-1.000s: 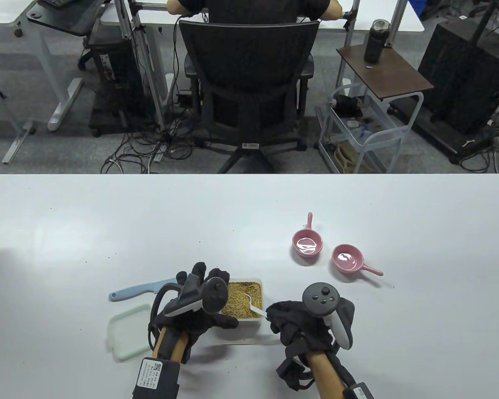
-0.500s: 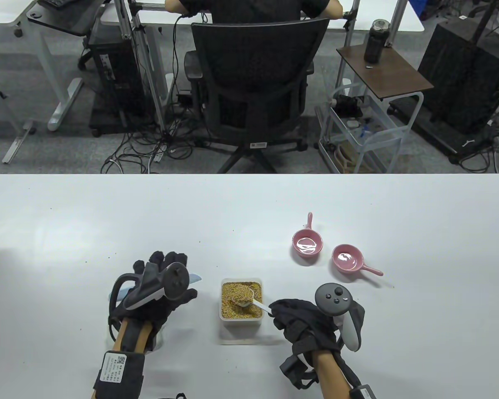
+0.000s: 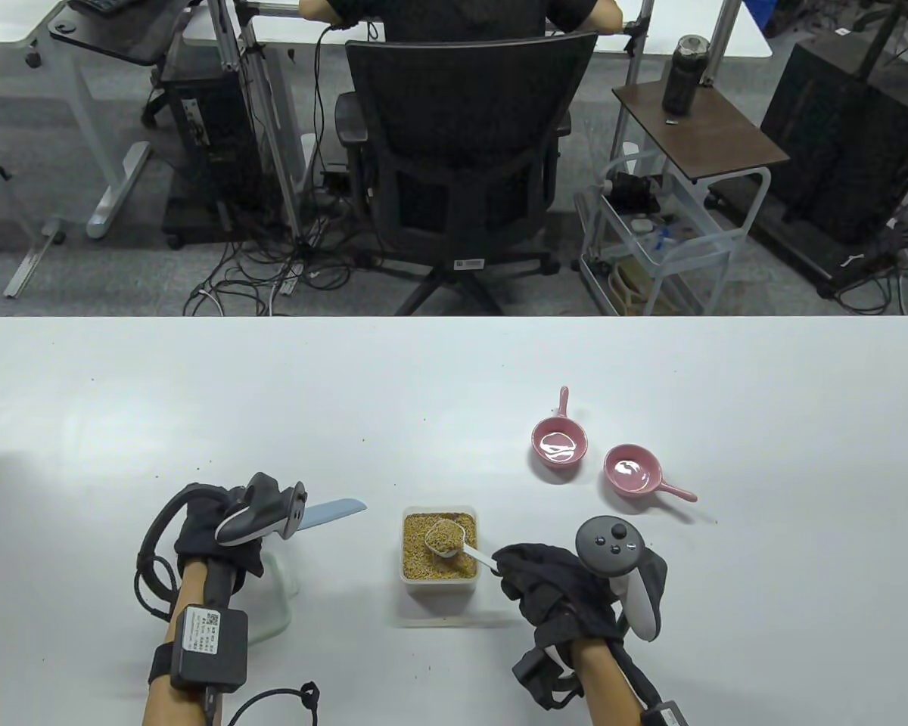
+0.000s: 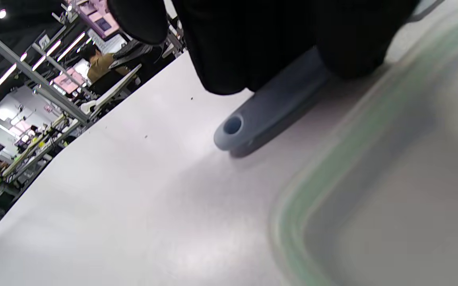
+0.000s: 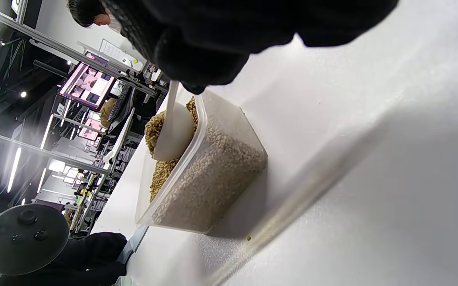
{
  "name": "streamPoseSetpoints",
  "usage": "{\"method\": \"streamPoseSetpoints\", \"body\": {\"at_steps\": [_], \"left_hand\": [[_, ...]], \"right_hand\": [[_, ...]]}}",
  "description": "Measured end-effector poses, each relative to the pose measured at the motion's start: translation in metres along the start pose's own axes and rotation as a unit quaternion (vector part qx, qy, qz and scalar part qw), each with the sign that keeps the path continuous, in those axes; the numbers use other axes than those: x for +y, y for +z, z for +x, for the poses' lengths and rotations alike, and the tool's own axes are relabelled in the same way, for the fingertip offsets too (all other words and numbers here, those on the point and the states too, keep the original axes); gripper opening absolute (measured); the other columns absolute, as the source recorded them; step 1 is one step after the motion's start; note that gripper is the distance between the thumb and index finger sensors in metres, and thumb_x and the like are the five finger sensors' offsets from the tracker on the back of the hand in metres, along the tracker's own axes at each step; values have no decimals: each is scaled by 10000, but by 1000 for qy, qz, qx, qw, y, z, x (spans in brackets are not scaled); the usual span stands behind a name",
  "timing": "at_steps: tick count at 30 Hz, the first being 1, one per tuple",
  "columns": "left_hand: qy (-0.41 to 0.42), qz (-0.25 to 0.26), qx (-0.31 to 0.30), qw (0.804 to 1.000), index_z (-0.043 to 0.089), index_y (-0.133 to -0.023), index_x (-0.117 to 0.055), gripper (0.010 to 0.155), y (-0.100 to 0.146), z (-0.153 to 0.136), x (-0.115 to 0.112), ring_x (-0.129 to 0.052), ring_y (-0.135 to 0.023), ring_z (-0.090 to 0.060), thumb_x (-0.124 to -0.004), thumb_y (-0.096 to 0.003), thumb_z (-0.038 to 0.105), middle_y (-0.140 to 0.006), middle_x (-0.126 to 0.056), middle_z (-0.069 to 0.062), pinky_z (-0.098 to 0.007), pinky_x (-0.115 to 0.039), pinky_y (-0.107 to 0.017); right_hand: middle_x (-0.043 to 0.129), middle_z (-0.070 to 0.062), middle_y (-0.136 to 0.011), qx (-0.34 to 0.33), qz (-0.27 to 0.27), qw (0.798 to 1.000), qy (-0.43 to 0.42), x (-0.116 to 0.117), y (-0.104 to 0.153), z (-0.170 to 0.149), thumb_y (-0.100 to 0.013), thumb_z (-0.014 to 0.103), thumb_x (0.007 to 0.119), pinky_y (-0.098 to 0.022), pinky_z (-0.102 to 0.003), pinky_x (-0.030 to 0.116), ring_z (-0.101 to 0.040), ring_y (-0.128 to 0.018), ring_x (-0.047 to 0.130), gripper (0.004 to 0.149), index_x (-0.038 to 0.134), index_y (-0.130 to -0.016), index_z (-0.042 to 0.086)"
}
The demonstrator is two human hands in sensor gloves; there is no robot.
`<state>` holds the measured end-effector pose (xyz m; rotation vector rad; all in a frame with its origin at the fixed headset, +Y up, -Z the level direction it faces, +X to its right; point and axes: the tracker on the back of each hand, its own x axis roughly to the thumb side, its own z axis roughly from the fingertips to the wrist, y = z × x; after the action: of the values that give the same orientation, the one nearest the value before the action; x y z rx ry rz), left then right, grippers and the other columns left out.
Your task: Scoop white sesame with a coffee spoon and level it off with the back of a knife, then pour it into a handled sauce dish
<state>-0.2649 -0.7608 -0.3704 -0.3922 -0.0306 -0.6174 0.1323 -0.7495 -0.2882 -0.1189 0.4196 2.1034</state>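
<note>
A clear tub of sesame [image 3: 439, 569] stands near the table's front edge. My right hand [image 3: 533, 582] pinches the white coffee spoon [image 3: 445, 537] by its handle. The bowl is heaped with sesame and held just over the tub [image 5: 209, 174]; in the right wrist view the spoon [image 5: 172, 137] hangs below my fingers [image 5: 197, 59]. Left of the tub, my left hand [image 3: 216, 525] curls round the handle of the light blue knife [image 3: 334, 513], blade pointing right. The handle end [image 4: 233, 127] shows below my fingers [image 4: 253, 51], close to the table. Two pink handled sauce dishes [image 3: 558, 446] [image 3: 633, 469] sit empty at the far right.
The tub's green-rimmed lid [image 3: 278, 601] lies under my left forearm, right beside the knife handle; the lid [image 4: 372, 198] is blurred in the left wrist view. Loose grains dot the table. A person sits in an office chair [image 3: 465, 136] beyond the table's far edge.
My left hand left the tub, moved left and closed round the knife handle. My right hand lifted the spoon out of the sesame, heaped with grains.
</note>
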Motion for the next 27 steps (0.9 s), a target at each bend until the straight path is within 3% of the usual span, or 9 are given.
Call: {"method": "streamPoseSetpoints", "body": {"at_steps": [7, 9, 14, 20, 27], "left_hand": [[-1, -19, -19, 1000, 393, -979, -657, 521, -3, -3, 3, -888, -885, -178, -779, -493, 531, -999, -829, 99, -563, -570, -805], [2, -12, -28, 1000, 415, -925, -697, 444, -4, -2, 1, -900, -878, -164, -781, -501, 515, -974, -850, 125, -605, -530, -803], [-5, 22, -23, 999, 440, -916, -711, 427, 3, -2, 3, -927, -866, -131, -763, -501, 523, -958, -878, 145, -642, -497, -796], [2, 92, -11, 996, 342, -952, -646, 448, 25, -1, 27, -956, -827, -147, -712, -537, 497, -940, -879, 93, -650, -503, -796], [98, 209, -29, 973, 284, -961, -642, 473, 70, 14, 65, -958, -655, -146, -688, -549, 510, -816, -896, 62, -618, -577, -779]], "right_hand": [[983, -98, -546, 1, -1, 1000, -6, -2, 0, -2, -581, 279, 784, -266, -376, 848, -88, -190, 916, 374, 924, -858, 69], [983, -97, -547, 0, 1, 1000, -6, -2, 0, -2, -582, 279, 783, -268, -376, 848, -88, -191, 917, 374, 922, -860, 71], [980, -95, -552, 0, 1, 1000, -8, -2, 0, -2, -583, 280, 781, -273, -376, 848, -88, -195, 916, 374, 921, -860, 73], [979, -94, -554, -1, -1, 1000, -16, -3, 0, -2, -583, 281, 780, -275, -375, 847, -87, -197, 916, 372, 920, -861, 78], [977, -93, -558, -2, 3, 1000, -20, -3, 1, -3, -585, 284, 777, -280, -375, 847, -87, -203, 917, 374, 914, -868, 80]]}}
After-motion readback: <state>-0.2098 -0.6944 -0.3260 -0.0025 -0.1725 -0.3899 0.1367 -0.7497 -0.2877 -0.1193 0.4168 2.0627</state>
